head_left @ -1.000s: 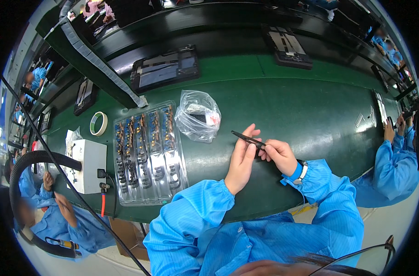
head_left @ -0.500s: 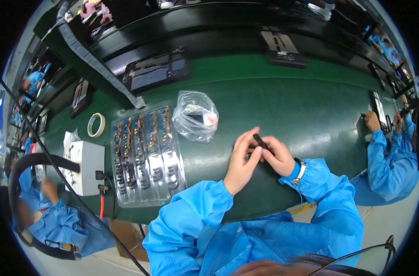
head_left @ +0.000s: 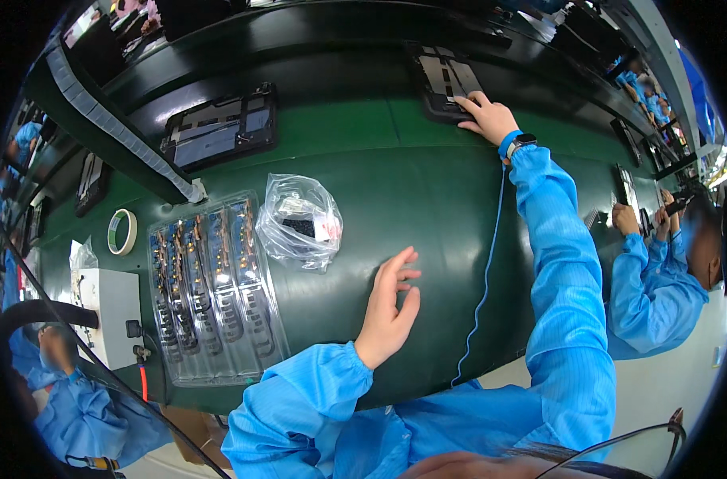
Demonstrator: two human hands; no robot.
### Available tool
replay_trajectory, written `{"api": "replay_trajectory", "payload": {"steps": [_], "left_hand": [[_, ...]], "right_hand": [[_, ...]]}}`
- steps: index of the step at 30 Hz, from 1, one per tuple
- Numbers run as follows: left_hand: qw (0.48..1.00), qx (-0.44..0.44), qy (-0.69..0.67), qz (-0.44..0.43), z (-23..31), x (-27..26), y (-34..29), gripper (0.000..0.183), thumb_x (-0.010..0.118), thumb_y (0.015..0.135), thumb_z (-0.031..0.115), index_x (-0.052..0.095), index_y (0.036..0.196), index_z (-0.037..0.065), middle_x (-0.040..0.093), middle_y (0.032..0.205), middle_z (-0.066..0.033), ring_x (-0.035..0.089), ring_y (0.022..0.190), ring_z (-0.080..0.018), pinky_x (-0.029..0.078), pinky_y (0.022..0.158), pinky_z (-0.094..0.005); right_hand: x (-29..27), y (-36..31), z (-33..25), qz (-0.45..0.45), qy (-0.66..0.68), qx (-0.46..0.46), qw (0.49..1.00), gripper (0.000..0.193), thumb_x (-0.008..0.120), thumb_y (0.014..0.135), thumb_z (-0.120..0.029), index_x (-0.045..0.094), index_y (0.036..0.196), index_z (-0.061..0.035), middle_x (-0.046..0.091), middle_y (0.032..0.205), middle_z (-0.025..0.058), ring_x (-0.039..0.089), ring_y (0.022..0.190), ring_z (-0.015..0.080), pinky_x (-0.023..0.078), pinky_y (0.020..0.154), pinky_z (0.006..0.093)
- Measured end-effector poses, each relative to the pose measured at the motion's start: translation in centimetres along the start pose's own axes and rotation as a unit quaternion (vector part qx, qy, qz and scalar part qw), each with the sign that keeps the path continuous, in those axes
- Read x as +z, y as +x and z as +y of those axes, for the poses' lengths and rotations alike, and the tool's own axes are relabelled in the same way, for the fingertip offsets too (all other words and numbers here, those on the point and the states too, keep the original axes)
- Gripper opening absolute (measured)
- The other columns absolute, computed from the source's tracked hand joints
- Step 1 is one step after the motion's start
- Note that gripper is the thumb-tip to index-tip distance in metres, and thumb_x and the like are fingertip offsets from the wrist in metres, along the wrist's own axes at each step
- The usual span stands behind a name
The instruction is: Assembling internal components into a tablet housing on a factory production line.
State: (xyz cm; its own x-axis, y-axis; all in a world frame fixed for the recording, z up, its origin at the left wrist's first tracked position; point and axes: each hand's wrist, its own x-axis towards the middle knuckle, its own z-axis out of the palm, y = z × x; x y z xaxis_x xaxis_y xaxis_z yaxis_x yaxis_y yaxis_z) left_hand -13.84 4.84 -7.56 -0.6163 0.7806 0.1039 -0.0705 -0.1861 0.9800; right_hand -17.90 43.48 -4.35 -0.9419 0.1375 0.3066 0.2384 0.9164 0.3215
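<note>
I see my left hand (head_left: 389, 307) lying flat near the middle of the frame, fingers spread apart and empty, palm down on the green bench mat (head_left: 427, 199). My right hand (head_left: 489, 117) is stretched to the upper centre, fingers resting on one dark tray (head_left: 447, 80) that holds a flat grey panel; whether it grips the tray or only presses on it I cannot tell. A blue coiled cord (head_left: 485, 271) runs from that wrist down across the mat.

Just left of my left hand sits one crumpled clear plastic bag (head_left: 299, 221) with a small dark part inside. Beside it, further left, lies one clear blister tray (head_left: 211, 291) with four long rows of small metal parts. One roll of tape (head_left: 122, 231) sits at the left, and below it one white box (head_left: 108, 315) with a red cable.

A second dark tray with a screen-like panel (head_left: 218, 132) rests in the upper left. One co-worker in a blue coat (head_left: 655, 291) works at the right edge.
</note>
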Motion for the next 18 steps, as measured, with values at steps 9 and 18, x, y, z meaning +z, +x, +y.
{"api": "replay_trajectory", "payload": {"steps": [9,18], "left_hand": [[1.000,0.012,0.012,-0.007,-0.2,0.2,-0.2,0.050,0.044,0.080,-0.003,0.033,0.129,0.004,0.041,0.122,-0.0136,0.050,0.101,-0.0209,0.040,0.085,-0.0306],[0.964,0.206,-0.103,0.137,3.8,1.3,-7.1,0.060,0.043,0.080,0.001,0.018,0.135,0.002,0.037,0.127,-0.0179,0.050,0.100,-0.0239,0.040,0.083,-0.0337]], "right_hand": [[-0.8,-1.9,0.1,0.033,-0.182,-0.108,0.977,0.047,0.062,0.066,-0.016,0.049,0.109,-0.0018,0.056,0.095,0.0075,0.056,0.063,0.0194,0.044,0.057,0.0295],[-13.2,-14.9,-16.6,0.138,-0.052,-0.255,0.956,0.031,0.057,0.067,-0.020,0.058,0.092,-0.0020,0.053,0.079,0.0034,0.047,0.050,0.0097,0.034,0.048,0.0256]]}}
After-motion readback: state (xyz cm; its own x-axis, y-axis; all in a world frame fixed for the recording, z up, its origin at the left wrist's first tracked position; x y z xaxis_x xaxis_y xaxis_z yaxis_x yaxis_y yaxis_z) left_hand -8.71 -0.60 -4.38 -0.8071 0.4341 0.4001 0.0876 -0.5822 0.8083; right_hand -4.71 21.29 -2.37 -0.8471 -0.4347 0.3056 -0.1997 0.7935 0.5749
